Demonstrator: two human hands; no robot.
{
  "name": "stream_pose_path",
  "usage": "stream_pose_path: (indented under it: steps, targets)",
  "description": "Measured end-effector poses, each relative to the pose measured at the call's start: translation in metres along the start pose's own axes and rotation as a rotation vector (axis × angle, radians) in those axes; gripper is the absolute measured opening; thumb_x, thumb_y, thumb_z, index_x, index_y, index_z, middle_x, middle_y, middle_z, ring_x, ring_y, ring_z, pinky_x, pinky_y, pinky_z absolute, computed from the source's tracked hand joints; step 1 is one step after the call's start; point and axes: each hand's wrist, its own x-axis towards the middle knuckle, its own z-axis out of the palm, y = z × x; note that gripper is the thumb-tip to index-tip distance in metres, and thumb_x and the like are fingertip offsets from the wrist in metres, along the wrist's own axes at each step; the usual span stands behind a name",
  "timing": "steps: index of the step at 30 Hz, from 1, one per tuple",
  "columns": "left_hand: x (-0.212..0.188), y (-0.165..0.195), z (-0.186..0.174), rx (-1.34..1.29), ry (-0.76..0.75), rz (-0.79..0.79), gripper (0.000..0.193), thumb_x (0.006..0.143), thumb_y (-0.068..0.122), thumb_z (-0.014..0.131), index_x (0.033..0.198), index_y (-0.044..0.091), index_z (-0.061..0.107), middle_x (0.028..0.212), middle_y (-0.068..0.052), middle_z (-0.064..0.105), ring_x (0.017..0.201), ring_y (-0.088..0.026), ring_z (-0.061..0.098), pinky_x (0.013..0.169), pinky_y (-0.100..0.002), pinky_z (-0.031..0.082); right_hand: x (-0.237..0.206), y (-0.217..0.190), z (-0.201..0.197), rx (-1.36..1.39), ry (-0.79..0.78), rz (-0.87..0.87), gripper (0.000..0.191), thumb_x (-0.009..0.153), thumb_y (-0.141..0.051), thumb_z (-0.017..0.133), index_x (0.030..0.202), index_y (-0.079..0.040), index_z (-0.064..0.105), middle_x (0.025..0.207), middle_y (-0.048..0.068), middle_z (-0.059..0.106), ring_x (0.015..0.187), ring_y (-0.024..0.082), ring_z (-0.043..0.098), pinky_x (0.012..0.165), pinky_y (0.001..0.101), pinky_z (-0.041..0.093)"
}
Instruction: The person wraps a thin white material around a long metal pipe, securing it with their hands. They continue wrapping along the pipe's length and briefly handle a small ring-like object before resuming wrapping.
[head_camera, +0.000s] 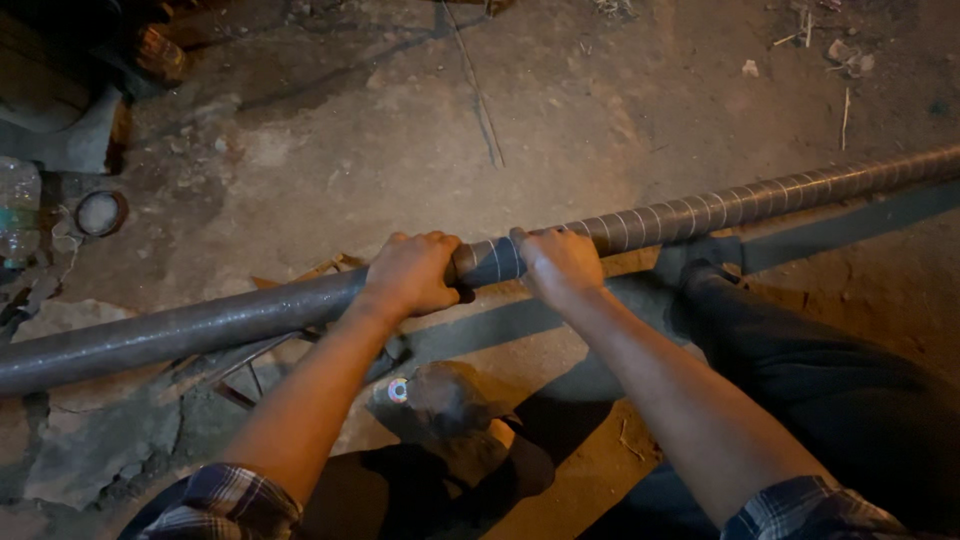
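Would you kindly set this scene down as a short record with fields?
Left hand: gripping the pipe on its bare part
Right hand: on the pipe where the wrapping begins
Pipe: long, grey, slanting across the view; spiral-wrapped to the right, bare to the left
Ground: dusty, cracked, with debris
Far left: plastic bottle, round lid
Under arms: sandalled foot, dark trousers

Few such things show here. Below the pipe (250, 315), between my forearms, sits a small round sticker (398, 390), white-rimmed with red and blue inside, on a dark object. Far left of the pipe, at the frame edge, stands a clear plastic bottle (18, 210); its label is too blurred to describe.
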Motion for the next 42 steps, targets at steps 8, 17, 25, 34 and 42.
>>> stream_pose_path:
  steps: [8, 17, 25, 34, 42]
  targets:
    - [-0.007, 0.0, 0.006, -0.067, 0.153, 0.031, 0.069, 0.064, 0.045, 0.086, 0.121, 0.012, 0.066, 0.116, -0.012, 0.069, 0.108, -0.033, 0.066, 0.093, -0.047, 0.05, 0.003, 0.002, 0.005, -0.067, -0.002, 0.009, 0.048, 0.094, -0.009, 0.059, 0.141, -0.016, 0.056, 0.094, 0.018, 0.074, 0.087, 0.035, 0.074, 0.074, 0.0476, 0.06]
    - [-0.002, -0.004, 0.0, -0.168, 0.069, -0.005, 0.058, 0.068, 0.038, 0.081, 0.12, 0.015, 0.069, 0.118, -0.012, 0.071, 0.111, -0.034, 0.067, 0.095, -0.047, 0.052, 0.003, 0.002, 0.003, -0.076, -0.008, 0.004, 0.045, 0.092, -0.012, 0.063, 0.137, -0.016, 0.059, 0.096, 0.017, 0.074, 0.089, 0.034, 0.074, 0.075, 0.0475, 0.06]
    - [0.005, -0.009, 0.001, -0.174, -0.016, -0.028, 0.053, 0.074, 0.044, 0.077, 0.119, 0.015, 0.07, 0.113, -0.014, 0.072, 0.108, -0.036, 0.068, 0.091, -0.049, 0.053, 0.002, 0.002, 0.001, -0.036, -0.032, 0.009, 0.052, 0.09, -0.008, 0.062, 0.141, -0.015, 0.055, 0.095, 0.02, 0.074, 0.089, 0.037, 0.073, 0.076, 0.0497, 0.059]
    - [-0.005, -0.005, 0.002, -0.158, 0.11, 0.008, 0.07, 0.06, 0.035, 0.084, 0.124, 0.015, 0.065, 0.121, -0.011, 0.068, 0.111, -0.035, 0.064, 0.093, -0.047, 0.051, 0.003, 0.003, 0.005, -0.03, -0.029, 0.004, 0.041, 0.09, -0.01, 0.063, 0.131, -0.012, 0.061, 0.098, 0.017, 0.074, 0.09, 0.035, 0.074, 0.075, 0.0475, 0.06]
    - [-0.006, 0.002, -0.004, -0.151, 0.055, -0.054, 0.062, 0.069, 0.036, 0.082, 0.125, 0.017, 0.066, 0.124, -0.009, 0.068, 0.115, -0.035, 0.064, 0.098, -0.047, 0.051, 0.001, 0.004, 0.007, -0.032, 0.016, -0.016, 0.052, 0.088, -0.013, 0.063, 0.14, -0.015, 0.056, 0.098, 0.018, 0.073, 0.09, 0.038, 0.072, 0.075, 0.0495, 0.058]
